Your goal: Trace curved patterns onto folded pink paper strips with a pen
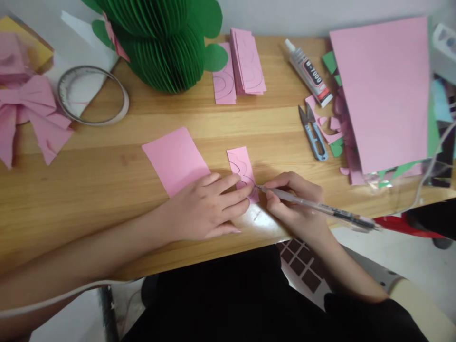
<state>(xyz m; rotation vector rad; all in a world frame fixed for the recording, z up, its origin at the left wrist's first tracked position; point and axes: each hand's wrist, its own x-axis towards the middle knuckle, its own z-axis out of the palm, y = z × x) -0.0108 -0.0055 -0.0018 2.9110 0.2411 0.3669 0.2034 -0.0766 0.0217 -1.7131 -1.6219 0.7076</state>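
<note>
My right hand (297, 199) pinches a clear-barrelled pen (320, 207), its tip touching the right edge of a small pink paper strip (239, 161). Dark curved outlines are drawn on that strip, and its lower part is partly hidden by fingers. Lying flat with fingers stretched out, my left hand (213, 206) presses on the strip. Part of the same hand also covers the lower corner of a larger plain pink paper (176, 159) to its left.
Behind are a green honeycomb paper piece (164, 47), folded pink strips (248, 61) and a glue tube (308, 71). Blue thread snips (313, 133) lie beside paper scraps and a pink sheet stack (388, 95). A tape roll (124, 102) and pink bow (32, 102) sit left.
</note>
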